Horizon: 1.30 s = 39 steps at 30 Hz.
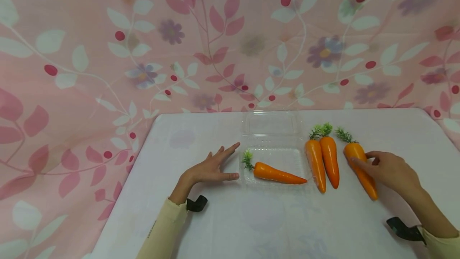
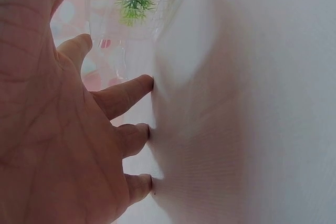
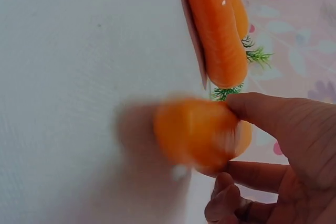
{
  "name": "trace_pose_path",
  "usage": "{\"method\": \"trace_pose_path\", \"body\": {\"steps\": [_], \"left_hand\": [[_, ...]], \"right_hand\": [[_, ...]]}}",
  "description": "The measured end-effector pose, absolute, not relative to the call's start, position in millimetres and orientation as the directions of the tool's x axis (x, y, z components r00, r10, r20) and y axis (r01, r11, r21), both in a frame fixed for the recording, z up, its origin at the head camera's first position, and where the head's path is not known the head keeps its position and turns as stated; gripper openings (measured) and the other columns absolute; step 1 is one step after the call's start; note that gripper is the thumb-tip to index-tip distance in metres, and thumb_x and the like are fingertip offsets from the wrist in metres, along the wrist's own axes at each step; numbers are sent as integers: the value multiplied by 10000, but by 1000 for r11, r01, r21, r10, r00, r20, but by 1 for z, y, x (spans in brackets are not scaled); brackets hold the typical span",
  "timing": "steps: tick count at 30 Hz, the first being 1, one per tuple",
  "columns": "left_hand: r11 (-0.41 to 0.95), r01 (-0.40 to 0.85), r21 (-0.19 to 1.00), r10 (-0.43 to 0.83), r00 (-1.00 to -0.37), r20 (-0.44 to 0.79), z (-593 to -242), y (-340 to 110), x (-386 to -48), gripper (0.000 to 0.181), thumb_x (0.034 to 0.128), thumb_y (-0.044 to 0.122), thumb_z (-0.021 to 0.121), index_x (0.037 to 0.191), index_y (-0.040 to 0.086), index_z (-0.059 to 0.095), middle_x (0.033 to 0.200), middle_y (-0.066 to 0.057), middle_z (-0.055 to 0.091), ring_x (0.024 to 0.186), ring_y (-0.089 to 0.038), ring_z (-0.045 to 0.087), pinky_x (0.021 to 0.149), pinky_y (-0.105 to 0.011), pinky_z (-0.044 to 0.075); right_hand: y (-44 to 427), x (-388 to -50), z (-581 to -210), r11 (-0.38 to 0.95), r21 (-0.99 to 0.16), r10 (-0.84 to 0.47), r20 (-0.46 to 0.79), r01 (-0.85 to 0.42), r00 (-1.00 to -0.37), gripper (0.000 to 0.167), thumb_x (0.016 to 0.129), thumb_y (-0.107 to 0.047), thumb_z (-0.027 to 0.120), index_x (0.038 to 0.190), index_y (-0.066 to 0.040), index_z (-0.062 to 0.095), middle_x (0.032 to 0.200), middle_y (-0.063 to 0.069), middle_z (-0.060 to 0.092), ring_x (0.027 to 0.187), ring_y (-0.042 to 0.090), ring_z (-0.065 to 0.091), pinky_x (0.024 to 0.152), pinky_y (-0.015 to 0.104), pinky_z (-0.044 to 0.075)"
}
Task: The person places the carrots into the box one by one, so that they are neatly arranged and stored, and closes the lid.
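Observation:
A clear plastic container [image 1: 273, 151] lies with its lid folded back, and one orange carrot [image 1: 274, 173] with a green top lies slantwise in its base. My left hand [image 1: 210, 168] is at the container's left side, fingers spread and holding nothing; in the left wrist view its fingertips [image 2: 140, 84] touch or nearly touch the table. On the right, my right hand [image 1: 393, 173] pinches a carrot [image 1: 368, 183] between thumb and fingers. That carrot [image 3: 194, 132] looks blurred in the right wrist view, so whether it is lifted I cannot tell.
Between the container and my right hand, two more carrots [image 1: 316, 163] lie side by side, the left one against the container's edge. A white cloth covers the table [image 1: 223, 227]. Behind it hangs a pink floral curtain [image 1: 230, 71].

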<state>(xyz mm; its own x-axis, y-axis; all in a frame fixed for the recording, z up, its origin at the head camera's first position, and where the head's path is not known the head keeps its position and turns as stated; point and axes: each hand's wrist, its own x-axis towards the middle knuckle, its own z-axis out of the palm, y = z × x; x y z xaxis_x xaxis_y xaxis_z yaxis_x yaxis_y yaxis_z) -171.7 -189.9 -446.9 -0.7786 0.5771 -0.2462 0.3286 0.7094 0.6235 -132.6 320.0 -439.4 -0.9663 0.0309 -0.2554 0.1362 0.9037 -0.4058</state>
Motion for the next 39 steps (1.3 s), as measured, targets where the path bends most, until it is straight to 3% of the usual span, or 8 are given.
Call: {"method": "trace_pose_path", "body": {"steps": [6, 12, 27, 39], "left_hand": [[710, 328, 624, 578, -776, -250, -447, -190, -171, 971, 849, 633, 655, 1591, 371, 86, 1630, 106, 118, 1497, -310, 13, 1126, -634, -37], [710, 328, 624, 578, -777, -250, -447, -190, -171, 968, 852, 631, 652, 1591, 370, 84, 1630, 101, 123, 1496, -311, 20, 1126, -636, -35], [713, 332, 618, 574, -781, -244, -448, -190, -172, 964, 853, 623, 658, 1589, 382, 84, 1628, 105, 128, 1496, -314, 30, 1127, -637, -28], [699, 332, 633, 582, -778, -235, -447, -190, -172, 966, 853, 616, 664, 1590, 376, 89, 1623, 119, 138, 1495, -313, 31, 1123, -646, -24]], "right_hand": [[322, -130, -443, 899, -409, 91, -172, 156, -981, 846, 884, -630, 605, 1198, 153, 537, 913, 264, 598, 651, 244, 518, 491, 308, 427], [324, -128, -445, 897, -405, 136, -134, 179, -982, 844, 856, -642, 634, 1180, 133, 555, 888, 235, 586, 614, 226, 492, 478, 307, 414], [318, -127, -432, 897, -417, 152, -18, 146, -988, 761, 843, -560, 712, 1171, 118, 608, 945, 306, 588, 655, 283, 534, 461, 306, 417], [307, -126, -412, 889, -449, 134, 62, 92, -989, 736, 838, -526, 741, 1171, 119, 618, 889, 237, 581, 680, 284, 493, 463, 306, 400]]}}
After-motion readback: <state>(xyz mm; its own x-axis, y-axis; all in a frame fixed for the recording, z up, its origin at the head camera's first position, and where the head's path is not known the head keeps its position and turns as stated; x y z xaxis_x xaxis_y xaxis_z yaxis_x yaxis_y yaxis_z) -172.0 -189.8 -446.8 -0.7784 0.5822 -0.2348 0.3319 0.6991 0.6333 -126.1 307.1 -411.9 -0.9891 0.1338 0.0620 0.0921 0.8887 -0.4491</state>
